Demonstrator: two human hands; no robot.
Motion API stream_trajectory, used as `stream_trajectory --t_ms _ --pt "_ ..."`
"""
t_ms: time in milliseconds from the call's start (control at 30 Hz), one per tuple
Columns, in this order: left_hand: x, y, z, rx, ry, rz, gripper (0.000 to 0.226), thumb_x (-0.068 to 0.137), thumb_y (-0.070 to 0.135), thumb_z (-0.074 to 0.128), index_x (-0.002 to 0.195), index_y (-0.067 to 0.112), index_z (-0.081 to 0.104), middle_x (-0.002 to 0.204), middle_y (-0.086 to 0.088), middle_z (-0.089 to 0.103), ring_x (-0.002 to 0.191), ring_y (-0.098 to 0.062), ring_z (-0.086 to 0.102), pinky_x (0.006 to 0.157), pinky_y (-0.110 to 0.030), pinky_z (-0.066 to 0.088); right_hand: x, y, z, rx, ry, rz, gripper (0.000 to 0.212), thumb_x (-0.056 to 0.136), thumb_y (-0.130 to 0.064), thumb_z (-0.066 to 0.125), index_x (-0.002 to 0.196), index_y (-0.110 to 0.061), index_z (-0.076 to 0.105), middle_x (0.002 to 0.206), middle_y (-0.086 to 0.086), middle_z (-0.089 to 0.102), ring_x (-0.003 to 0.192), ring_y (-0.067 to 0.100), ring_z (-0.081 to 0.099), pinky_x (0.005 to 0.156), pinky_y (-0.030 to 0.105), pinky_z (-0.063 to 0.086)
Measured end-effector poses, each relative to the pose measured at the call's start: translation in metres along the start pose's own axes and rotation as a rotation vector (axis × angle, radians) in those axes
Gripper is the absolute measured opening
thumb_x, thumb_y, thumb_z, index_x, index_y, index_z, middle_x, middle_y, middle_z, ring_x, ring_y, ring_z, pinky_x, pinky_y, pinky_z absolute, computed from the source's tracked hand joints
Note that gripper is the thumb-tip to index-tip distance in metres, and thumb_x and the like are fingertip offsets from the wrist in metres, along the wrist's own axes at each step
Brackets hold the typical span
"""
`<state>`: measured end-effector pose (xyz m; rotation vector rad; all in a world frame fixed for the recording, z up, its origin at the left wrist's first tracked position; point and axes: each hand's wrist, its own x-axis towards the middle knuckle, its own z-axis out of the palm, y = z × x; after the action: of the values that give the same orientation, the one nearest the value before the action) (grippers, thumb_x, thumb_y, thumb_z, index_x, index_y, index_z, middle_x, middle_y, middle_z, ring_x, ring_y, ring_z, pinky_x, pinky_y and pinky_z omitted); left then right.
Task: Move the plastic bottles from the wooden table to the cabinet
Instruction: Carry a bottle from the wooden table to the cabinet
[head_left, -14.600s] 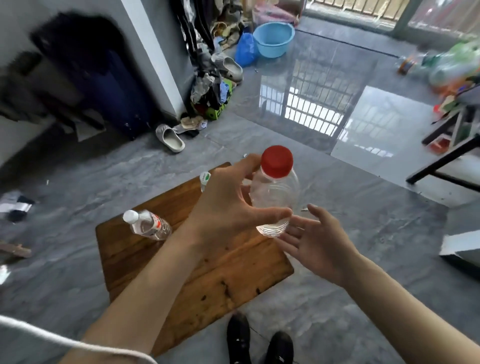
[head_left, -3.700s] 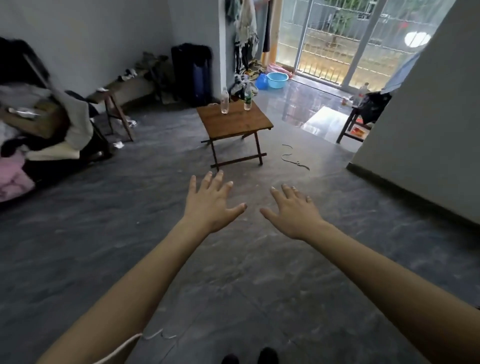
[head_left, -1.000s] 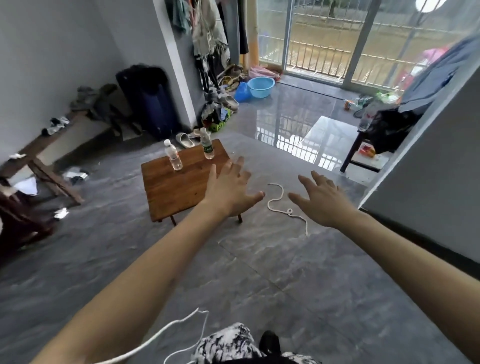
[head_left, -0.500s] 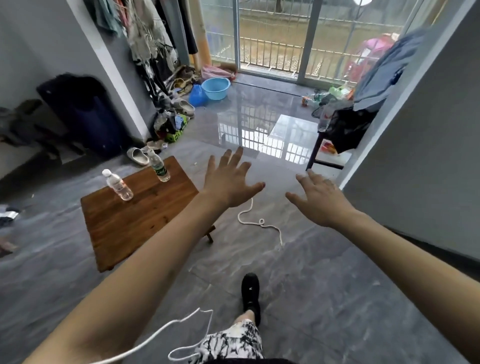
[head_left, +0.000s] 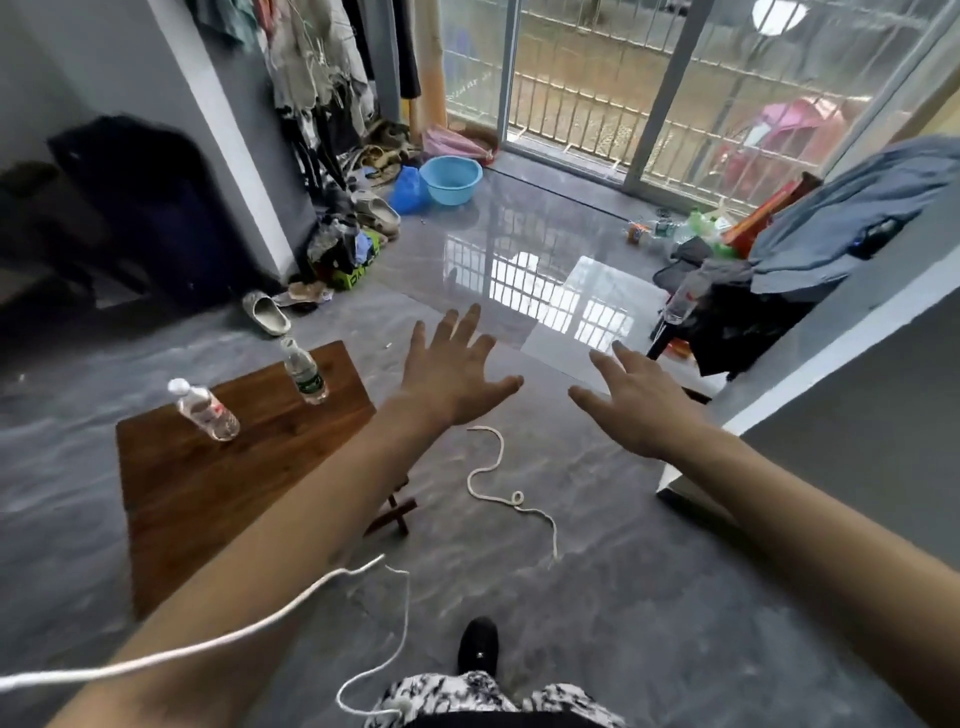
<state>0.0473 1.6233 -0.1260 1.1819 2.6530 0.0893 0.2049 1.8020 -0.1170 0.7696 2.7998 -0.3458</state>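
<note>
Progress: unfinished | two plastic bottles (head_left: 208, 410) (head_left: 304, 370) stand along the wooden counter's (head_left: 218, 483) far edge | left hand (head_left: 452, 374) and right hand (head_left: 636, 400) spread, holding nothing (no cabinet identifiable) | remaining: carry both over.

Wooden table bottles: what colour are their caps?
Both bottles' caps look white in the head view.

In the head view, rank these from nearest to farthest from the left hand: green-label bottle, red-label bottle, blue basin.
From the left hand:
1. Green-label bottle, on the wooden table's far corner, to the hand's left.
2. Red-label bottle, farther left on the same table.
3. Blue basin, on the floor by the balcony door.
</note>
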Motion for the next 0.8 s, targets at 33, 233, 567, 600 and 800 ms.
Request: stream_trajectory --t_ms 33,233,567,600,800 --pt "0.005 -0.007 0.001 -0.003 0.0 -0.013 0.079 0.096 0.075 0.036 0.159 0.028 0.029 0.173 0.0 -0.005 0.159 -0.024 -0.003 0.125 -0.056 -0.002 0.011 -0.004 -0.001 -0.01 -0.011 -0.014 0.076 0.096 -0.066 0.033 0.157 -0.023 0.021 0.167 0.01 0.012 0.152 0.03 0.014 0.122 0.05 0.017" --pt "0.032 -0.047 0.004 -0.045 -0.002 -0.145 0.077 0.095 0.075 0.037 0.157 0.028 0.034 0.174 0.0 -0.001 0.159 -0.024 -0.002 0.125 -0.055 -0.002 0.07 -0.03 -0.004 -0.063 -0.065 -0.116 0.076 0.096 -0.067 0.031 0.158 -0.025 0.019 0.167 0.009 0.01 0.152 0.028 0.013 0.122 0.051 0.016" --pt "0.086 -0.072 0.006 -0.091 -0.022 -0.377 0.079 0.094 0.074 0.038 0.159 0.03 0.03 0.174 -0.001 -0.002 0.159 -0.023 -0.002 0.124 -0.054 -0.002 0.174 -0.037 -0.025 -0.102 -0.1 -0.336 0.075 0.097 -0.066 0.032 0.158 -0.024 0.02 0.167 0.009 0.01 0.152 0.03 0.015 0.121 0.05 0.02" --pt "0.094 -0.072 0.005 -0.088 -0.016 -0.402 0.08 0.095 0.074 0.038 0.16 0.029 0.03 0.174 -0.001 -0.002 0.159 -0.024 -0.001 0.124 -0.055 -0.002 0.188 -0.036 -0.029 -0.105 -0.108 -0.361 0.075 0.097 -0.066 0.032 0.158 -0.024 0.02 0.167 0.009 0.01 0.152 0.03 0.016 0.121 0.049 0.019" --pt "0.138 -0.053 -0.004 -0.112 -0.015 -0.547 0.079 0.096 0.073 0.036 0.16 0.028 0.029 0.174 -0.003 -0.004 0.159 -0.025 -0.002 0.125 -0.055 -0.003 0.265 -0.03 -0.056 -0.157 -0.118 -0.52 0.076 0.096 -0.068 0.03 0.157 -0.025 0.02 0.167 0.01 0.012 0.151 0.031 0.016 0.121 0.05 0.02"
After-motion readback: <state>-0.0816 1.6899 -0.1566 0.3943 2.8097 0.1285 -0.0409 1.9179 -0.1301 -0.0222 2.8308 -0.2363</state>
